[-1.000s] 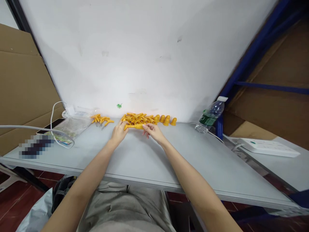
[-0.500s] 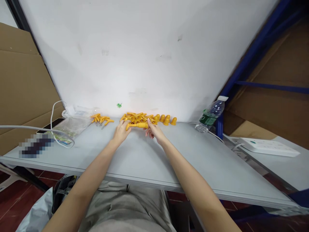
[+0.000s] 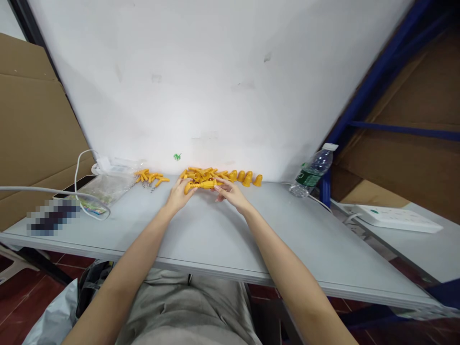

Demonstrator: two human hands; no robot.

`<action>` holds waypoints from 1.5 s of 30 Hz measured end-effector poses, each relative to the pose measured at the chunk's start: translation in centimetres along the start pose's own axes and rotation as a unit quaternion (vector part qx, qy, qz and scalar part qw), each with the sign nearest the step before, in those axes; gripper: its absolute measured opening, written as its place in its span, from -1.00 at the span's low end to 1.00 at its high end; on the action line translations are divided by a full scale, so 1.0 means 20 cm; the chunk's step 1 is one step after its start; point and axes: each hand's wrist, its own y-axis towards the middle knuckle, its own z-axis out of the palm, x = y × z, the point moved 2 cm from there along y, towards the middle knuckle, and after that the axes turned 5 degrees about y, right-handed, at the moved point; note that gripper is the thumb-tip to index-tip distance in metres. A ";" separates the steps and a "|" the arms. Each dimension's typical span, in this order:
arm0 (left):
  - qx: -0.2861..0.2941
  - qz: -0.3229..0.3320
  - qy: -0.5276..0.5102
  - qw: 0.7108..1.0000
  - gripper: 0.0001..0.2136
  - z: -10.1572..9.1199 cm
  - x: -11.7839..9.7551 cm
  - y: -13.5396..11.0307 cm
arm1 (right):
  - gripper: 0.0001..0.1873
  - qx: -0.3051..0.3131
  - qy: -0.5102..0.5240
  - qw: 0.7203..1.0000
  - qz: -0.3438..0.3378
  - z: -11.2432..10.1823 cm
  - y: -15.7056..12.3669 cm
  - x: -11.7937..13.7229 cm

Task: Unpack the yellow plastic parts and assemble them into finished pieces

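A yellow plastic corkscrew (image 3: 205, 185) lies level between my hands, just above the grey table; its metal screw does not show. My left hand (image 3: 177, 194) is closed on its curved handle end. The fingers of my right hand (image 3: 228, 191) pinch the opposite, ribbed end. Right behind it sits a pile of yellow plastic parts (image 3: 203, 174), several with round open ends. Yellow cup-shaped caps (image 3: 247, 179) stand to the right of the pile. On the left lie yellow T-shaped handles (image 3: 153, 177) with metal spirals.
A plastic bottle (image 3: 313, 171) with a green label stands at the right by a blue post. Clear plastic bags (image 3: 111, 187), a white cable (image 3: 77, 177) and a dark phone-like slab (image 3: 88, 181) lie left. A white power strip (image 3: 398, 218) rests farther right. A white panel (image 3: 223, 86) closes off the back.
The corkscrew has shifted slightly left with my left hand. My right hand has turned, its fingers now lying more across the corkscrew's right end.
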 end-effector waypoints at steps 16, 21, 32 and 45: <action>0.039 0.020 -0.061 0.997 -0.35 0.01 -0.01 -0.02 | -0.42 -0.217 -0.082 0.961 -0.148 -0.08 0.03 0.03; 0.044 0.017 -0.052 0.997 -0.42 0.04 0.02 -0.02 | -0.50 -0.241 -0.238 0.917 -0.210 -0.13 0.11 0.02; 0.078 0.013 -0.047 0.996 -0.45 0.05 0.04 -0.02 | -0.40 -0.085 -0.482 0.863 -0.126 0.01 0.28 -0.09; 0.092 0.020 -0.051 0.994 -0.46 0.06 0.05 -0.03 | -0.41 -0.269 -0.473 0.838 0.040 -0.40 0.20 -0.09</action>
